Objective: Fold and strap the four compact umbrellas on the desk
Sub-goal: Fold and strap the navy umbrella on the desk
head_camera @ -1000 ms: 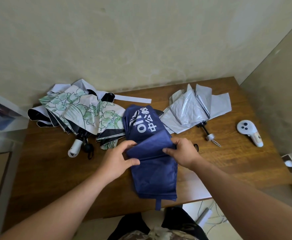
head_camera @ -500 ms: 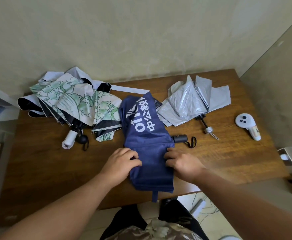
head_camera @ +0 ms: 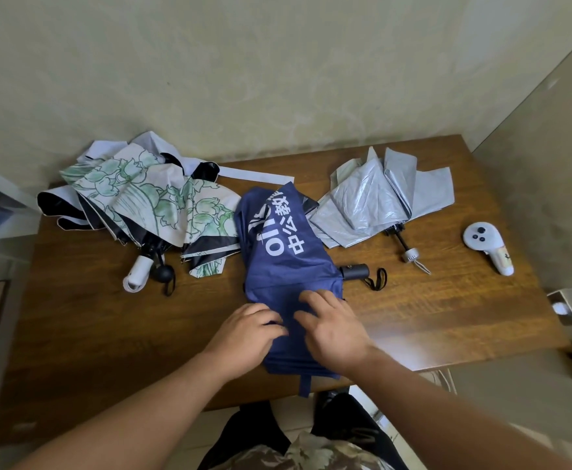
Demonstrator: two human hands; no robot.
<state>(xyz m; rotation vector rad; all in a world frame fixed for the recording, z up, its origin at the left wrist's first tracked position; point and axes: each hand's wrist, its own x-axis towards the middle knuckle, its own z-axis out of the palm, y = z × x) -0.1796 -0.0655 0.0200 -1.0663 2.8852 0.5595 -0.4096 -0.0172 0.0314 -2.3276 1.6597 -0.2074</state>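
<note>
- The navy umbrella (head_camera: 286, 266) lies lengthwise in the middle of the tabletop (head_camera: 84, 320), its near end hanging just past the front edge with the strap tab (head_camera: 306, 385) dangling below.
- A second ago both hands pinched the cloth from its outer sides; now they have closed in towards the middle, so the panel between them is narrower and lies flatter.
- The left hand (head_camera: 243, 337) rests on the left fold, its fingers curled over the edge of the cloth, though I cannot quite tell whether that grip pinches the fabric or only presses it down.
- The right hand (head_camera: 333, 329) lies on the right fold with fingers spread and fairly straight, pressing rather than gripping.
- The black handle (head_camera: 355, 272) with its wrist loop sticks out to the right of the navy canopy, uncovered since the hands shifted.
- By my reckoning the pleats are being gathered for rolling, and the strap is not yet wrapped.
- The floral umbrella (head_camera: 149, 201) to the left and the silver umbrella (head_camera: 384, 198) to the right lie loose and unfolded, so most of the job remains.
- A white controller (head_camera: 486, 244) sits near the right edge, well apart.
</note>
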